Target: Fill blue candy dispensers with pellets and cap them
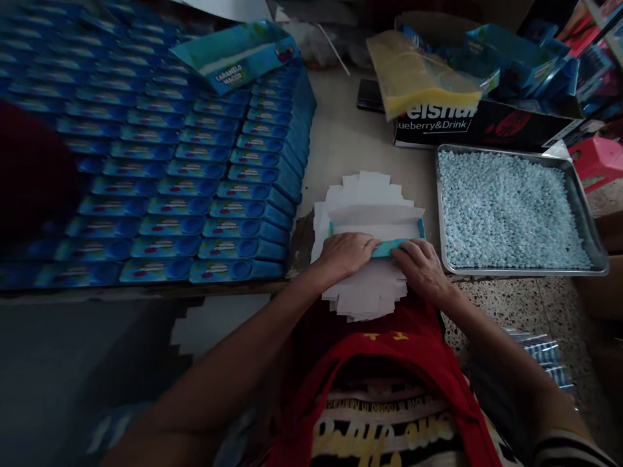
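Note:
A partly folded cardboard box (374, 224) lies on top of a stack of flat white box blanks (360, 298) at the table's front edge. Its inside is white, its near wall is blue, and the far panel stands up at a slant. My left hand (346, 253) presses on the left part of the near wall, fingers closed over it. On the same wall, farther right, my right hand (422, 264) has its fingers bent over the edge. Some fingertips are hidden behind the folded cardboard.
Rows of filled blue boxes (175, 188) cover the left side, with an open blue carton (238, 55) on top. To the right stands a metal tray (516, 272) of pale blue pellets. Behind it, a black carton (487, 126) holds blue boxes and a yellow bag (418, 78).

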A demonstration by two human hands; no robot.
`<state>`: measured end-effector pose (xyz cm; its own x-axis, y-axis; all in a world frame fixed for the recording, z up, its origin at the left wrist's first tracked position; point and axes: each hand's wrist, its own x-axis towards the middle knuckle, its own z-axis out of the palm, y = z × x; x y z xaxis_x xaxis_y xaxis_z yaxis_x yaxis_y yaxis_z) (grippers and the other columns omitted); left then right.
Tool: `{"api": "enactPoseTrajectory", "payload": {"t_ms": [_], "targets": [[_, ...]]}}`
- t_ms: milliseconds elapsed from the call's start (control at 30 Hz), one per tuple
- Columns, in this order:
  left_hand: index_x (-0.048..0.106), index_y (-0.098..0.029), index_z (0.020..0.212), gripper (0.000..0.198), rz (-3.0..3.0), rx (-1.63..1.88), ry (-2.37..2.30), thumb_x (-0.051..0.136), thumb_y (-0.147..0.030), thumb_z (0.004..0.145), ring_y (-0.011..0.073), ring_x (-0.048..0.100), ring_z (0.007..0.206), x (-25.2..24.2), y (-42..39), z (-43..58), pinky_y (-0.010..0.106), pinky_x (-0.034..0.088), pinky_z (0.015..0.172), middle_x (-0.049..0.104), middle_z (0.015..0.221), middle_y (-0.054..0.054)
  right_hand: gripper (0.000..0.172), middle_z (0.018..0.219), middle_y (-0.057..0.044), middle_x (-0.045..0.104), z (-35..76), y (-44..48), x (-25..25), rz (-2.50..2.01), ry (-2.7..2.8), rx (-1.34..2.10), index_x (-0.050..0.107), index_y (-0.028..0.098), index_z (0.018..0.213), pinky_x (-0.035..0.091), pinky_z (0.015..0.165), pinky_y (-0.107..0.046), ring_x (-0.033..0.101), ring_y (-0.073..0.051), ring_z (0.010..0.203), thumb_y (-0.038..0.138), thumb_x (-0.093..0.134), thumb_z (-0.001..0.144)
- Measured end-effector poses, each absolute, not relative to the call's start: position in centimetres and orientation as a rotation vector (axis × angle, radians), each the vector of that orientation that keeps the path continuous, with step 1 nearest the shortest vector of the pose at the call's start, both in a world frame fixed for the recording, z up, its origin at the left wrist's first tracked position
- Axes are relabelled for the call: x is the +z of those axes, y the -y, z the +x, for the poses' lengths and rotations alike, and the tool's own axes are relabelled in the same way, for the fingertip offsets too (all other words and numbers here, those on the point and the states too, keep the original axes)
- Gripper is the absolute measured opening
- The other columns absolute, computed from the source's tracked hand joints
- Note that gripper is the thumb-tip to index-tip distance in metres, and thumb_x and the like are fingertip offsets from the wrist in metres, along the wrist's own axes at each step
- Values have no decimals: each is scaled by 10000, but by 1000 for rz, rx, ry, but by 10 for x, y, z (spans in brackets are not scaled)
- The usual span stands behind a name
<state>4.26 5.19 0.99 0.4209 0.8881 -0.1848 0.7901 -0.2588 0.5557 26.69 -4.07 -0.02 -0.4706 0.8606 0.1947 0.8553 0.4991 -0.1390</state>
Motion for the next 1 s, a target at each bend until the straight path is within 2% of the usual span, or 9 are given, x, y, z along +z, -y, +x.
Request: {"api": "enactPoseTrajectory", "payload": {"t_ms": [167, 267, 367, 467, 533, 700, 800, 900, 1000], "targets": [[711, -184, 1115, 240, 2595, 312, -1447, 593, -375, 1029, 339, 595, 1101, 13, -19, 39, 431, 463, 944, 702, 1170, 156, 300, 1229, -125, 690, 253, 29, -21, -1492, 2512, -26, 687, 203, 1296, 426, 985, -411, 533, -277, 1130, 234, 463, 1099], [683, -166, 1202, 221, 2739, 228, -1435, 572, -267, 1041, 334, 576, 1106, 9, 11, 42, 461, 451, 981, 681, 1208, 166, 232, 1135, -105, 678, 250, 26, -12, -1502, 2582, -32, 675, 212, 1168, 395, 903, -409, 517, -270, 1023, 271, 460, 1107], [678, -161, 1166, 210, 2697, 101, -1529, 531, -262, 1055, 340, 579, 1076, 3, 19, 47, 474, 456, 939, 671, 1141, 170, 241, 1052, -102, 656, 246, 24, -1, -1553, 2623, -33, 642, 201, 1088, 373, 855, -409, 513, -276, 981, 320, 435, 1120], [672, -159, 1111, 250, 2655, -27, -1522, 492, -329, 1077, 347, 589, 1063, 1, 9, 48, 455, 463, 854, 667, 1086, 169, 311, 1081, -126, 661, 240, 18, 8, -1654, 2655, 34, 629, 183, 1096, 386, 855, -405, 542, -292, 1027, 423, 434, 1122], [667, -162, 1093, 244, 2645, -79, -1471, 468, -302, 1087, 335, 599, 1077, 2, 0, 47, 430, 465, 837, 678, 1075, 158, 373, 1102, -139, 675, 234, 12, 12, -1746, 2677, 121, 632, 170, 1118, 406, 848, -390, 573, -292, 1049, 472, 413, 1125], [669, -164, 1041, 203, 2607, -43, -1364, 514, -290, 1080, 304, 629, 1078, 4, -13, 42, 385, 477, 819, 715, 1045, 126, 406, 1117, -148, 730, 220, 4, 18, -1963, 2649, 322, 666, 164, 1134, 460, 811, -345, 658, -276, 1068, 480, 412, 1130], [688, -175, 1047, 157, 2681, -8, -1108, 534, -201, 1053, 273, 646, 1049, 11, -28, 33, 361, 489, 831, 728, 1043, 103, 387, 1139, -156, 761, 231, 5, 42, -1885, 2653, 526, 680, 136, 1187, 503, 844, -346, 699, -264, 1055, 448, 459, 1126], [717, -202, 1028, 240, 2826, 35, -708, 519, -73, 990, 236, 653, 964, 26, -55, 19, 362, 495, 858, 723, 980, 64, 311, 1303, -112, 744, 260, 5, 88, -1371, 2705, 752, 637, 182, 1365, 532, 934, -322, 693, -216, 1145, 307, 565, 1089], [694, -213, 785, 252, 2887, 155, -407, 565, -55, 933, 203, 645, 867, 41, -87, 8, 354, 509, 866, 702, 842, 37, 411, 1443, -56, 679, 288, -5, 121, -1113, 2707, 485, 644, 287, 1400, 489, 1103, -429, 593, -239, 1355, 119, 574, 1031]]}}
